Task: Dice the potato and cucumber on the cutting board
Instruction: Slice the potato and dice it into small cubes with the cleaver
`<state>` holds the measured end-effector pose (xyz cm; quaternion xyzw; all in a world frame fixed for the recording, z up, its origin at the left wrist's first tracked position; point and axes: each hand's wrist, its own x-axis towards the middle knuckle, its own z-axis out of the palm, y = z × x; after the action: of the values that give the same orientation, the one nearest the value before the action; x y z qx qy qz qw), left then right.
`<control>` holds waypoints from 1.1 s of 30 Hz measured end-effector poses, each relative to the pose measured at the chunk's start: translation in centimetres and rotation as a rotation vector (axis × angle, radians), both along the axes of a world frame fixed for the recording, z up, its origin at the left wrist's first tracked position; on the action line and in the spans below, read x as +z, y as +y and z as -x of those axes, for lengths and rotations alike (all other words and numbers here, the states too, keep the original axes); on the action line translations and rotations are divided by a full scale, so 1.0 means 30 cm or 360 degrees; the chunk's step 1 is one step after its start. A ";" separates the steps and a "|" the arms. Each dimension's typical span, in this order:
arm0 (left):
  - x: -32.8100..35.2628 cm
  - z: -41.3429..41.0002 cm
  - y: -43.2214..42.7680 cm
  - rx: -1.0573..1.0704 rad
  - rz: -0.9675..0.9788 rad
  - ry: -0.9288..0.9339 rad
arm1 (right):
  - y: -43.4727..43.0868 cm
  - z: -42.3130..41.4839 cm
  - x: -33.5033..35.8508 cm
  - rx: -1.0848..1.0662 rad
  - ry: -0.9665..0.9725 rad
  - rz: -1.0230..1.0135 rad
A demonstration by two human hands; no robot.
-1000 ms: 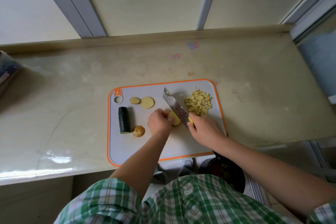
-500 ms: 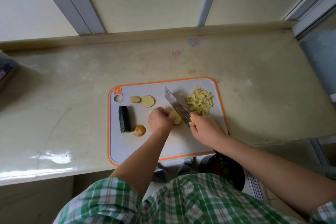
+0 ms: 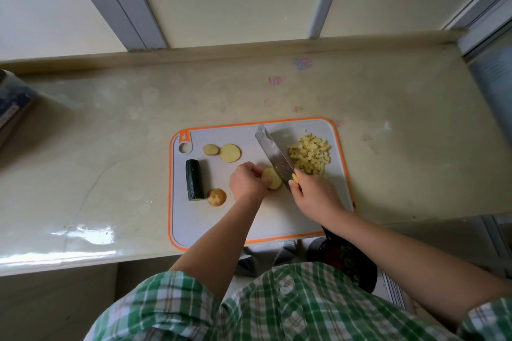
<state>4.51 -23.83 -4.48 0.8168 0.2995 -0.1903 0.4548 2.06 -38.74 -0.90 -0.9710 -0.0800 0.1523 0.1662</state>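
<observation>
1 round potato slice [image 3: 273,178], steel knife [image 3: 273,153] w/ flat blade

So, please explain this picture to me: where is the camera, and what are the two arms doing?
There is no machine: a person works with bare hands. The camera sits on the person's head and looks down. On the counter lies a cutting board. The left hand holds a potato slice; the right hand grips a knife, blade beside that slice. Also there: a pile of diced potato, two loose slices, a potato end and a cucumber piece.
</observation>
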 end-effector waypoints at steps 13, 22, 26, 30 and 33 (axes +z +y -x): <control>0.016 0.000 -0.004 0.0033 0.0018 -0.0005 | 0.005 0.006 0.036 0.0092 0.0088 0.0096; 0.017 0.001 -0.002 0.0045 0.0028 0.0015 | 0.031 -0.002 -0.020 0.0066 0.0020 0.0034; 0.021 0.002 0.001 0.0031 0.0026 0.0021 | 0.022 -0.001 -0.016 0.0028 0.0006 -0.0027; 0.027 0.011 0.006 0.0009 0.0008 -0.0014 | 0.012 -0.014 0.015 0.0045 0.0013 0.0002; 0.029 0.015 0.006 -0.0001 -0.0017 -0.0035 | 0.013 -0.013 0.035 0.0104 0.0071 0.0042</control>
<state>4.06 -23.66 -3.61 0.8214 0.2951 -0.1800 0.4536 2.44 -38.36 0.17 -0.9663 -0.1060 0.1801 0.1500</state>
